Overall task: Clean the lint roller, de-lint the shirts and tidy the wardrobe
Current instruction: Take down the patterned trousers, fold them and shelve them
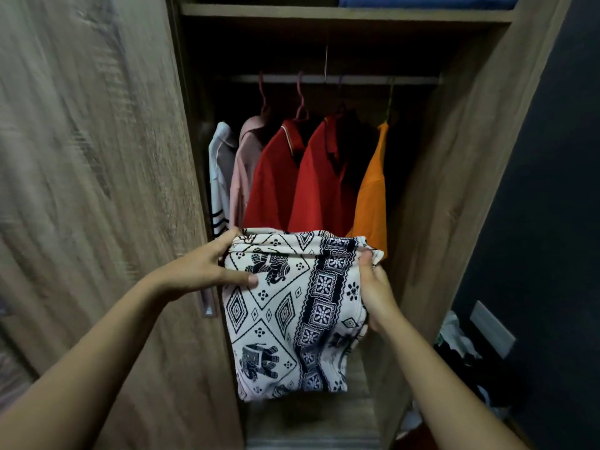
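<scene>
Both arms extend forward into the open wardrobe (454,177). The left hand (207,271) grips the upper left edge of a folded elephant-print garment (292,313): thumb laid flat across the front, fingers curled over the top fold. The right hand (376,287) clenches the upper right edge, thumb pressed on the front near the corner, remaining fingers hidden behind the cloth. The garment hangs between the hands, in front of and below the hanging shirts: a white one (220,177), a pink one (245,170), two red ones (276,186), and an orange one (371,196), all on hangers from the rail (357,80). Blue folded cloth (422,1) lies on the upper shelf (324,13).
</scene>
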Action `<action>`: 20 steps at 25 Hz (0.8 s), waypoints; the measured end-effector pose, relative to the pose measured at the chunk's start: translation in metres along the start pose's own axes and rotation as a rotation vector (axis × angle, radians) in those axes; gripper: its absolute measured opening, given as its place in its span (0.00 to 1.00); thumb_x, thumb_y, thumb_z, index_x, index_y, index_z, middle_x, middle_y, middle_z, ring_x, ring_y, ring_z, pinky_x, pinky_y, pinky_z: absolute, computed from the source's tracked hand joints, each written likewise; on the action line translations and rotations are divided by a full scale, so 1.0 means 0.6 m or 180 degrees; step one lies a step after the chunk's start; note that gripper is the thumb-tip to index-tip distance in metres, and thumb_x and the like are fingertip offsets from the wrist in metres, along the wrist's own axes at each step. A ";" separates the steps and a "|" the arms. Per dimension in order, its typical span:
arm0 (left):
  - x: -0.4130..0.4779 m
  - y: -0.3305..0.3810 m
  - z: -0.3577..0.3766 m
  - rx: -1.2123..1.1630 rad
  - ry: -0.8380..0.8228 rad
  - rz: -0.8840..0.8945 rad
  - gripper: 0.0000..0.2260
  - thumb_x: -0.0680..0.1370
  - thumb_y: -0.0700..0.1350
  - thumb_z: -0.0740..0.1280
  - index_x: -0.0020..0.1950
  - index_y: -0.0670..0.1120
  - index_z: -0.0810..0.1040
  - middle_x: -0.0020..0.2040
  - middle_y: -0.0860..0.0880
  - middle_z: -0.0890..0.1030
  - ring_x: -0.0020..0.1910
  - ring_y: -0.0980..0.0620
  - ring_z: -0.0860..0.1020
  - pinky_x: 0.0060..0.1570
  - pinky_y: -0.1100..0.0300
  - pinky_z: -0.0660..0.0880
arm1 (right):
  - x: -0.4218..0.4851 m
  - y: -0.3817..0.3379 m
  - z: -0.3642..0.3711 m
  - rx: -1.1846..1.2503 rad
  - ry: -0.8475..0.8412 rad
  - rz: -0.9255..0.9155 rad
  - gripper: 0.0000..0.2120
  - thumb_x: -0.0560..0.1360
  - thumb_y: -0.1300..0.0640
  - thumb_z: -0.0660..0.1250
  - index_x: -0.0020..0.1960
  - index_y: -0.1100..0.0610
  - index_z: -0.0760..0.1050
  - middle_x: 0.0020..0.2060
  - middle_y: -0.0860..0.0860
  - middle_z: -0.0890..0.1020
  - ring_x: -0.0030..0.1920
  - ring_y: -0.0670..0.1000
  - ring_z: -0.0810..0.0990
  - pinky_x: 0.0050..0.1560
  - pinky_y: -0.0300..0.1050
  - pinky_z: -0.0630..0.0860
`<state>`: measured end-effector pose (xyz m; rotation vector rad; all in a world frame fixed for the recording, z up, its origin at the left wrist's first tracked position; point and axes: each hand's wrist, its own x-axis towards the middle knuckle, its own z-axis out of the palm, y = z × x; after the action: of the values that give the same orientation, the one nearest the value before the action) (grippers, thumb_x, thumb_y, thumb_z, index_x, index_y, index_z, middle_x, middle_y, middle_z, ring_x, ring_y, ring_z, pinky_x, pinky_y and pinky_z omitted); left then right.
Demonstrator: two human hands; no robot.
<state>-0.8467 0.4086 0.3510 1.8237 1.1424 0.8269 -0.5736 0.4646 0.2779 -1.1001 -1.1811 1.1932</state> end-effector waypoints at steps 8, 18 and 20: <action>0.050 -0.115 0.056 -0.2291 0.1580 -0.1311 0.35 0.68 0.35 0.75 0.69 0.47 0.60 0.59 0.41 0.77 0.44 0.47 0.82 0.40 0.52 0.81 | 0.024 0.051 -0.040 -0.0331 -0.0252 0.1936 0.22 0.78 0.43 0.58 0.55 0.62 0.75 0.43 0.59 0.85 0.40 0.55 0.85 0.41 0.49 0.82; 0.057 -0.122 0.077 -0.1831 0.0814 -0.1723 0.19 0.70 0.30 0.70 0.60 0.34 0.72 0.45 0.40 0.84 0.39 0.48 0.84 0.40 0.54 0.82 | 0.028 0.033 -0.074 0.0030 -0.0774 0.1766 0.22 0.70 0.57 0.71 0.61 0.62 0.72 0.43 0.59 0.85 0.39 0.54 0.85 0.38 0.48 0.83; 0.062 -0.117 0.084 -0.1938 0.1368 -0.1338 0.21 0.69 0.32 0.72 0.57 0.44 0.69 0.49 0.41 0.83 0.42 0.47 0.83 0.43 0.50 0.81 | 0.030 0.030 -0.074 0.0048 -0.0483 0.1470 0.27 0.70 0.58 0.72 0.65 0.57 0.65 0.47 0.58 0.82 0.43 0.55 0.83 0.38 0.49 0.81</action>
<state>-0.8178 0.4467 0.2701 0.8910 1.2924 1.1805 -0.5308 0.4836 0.2580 -1.3335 -1.0571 1.6599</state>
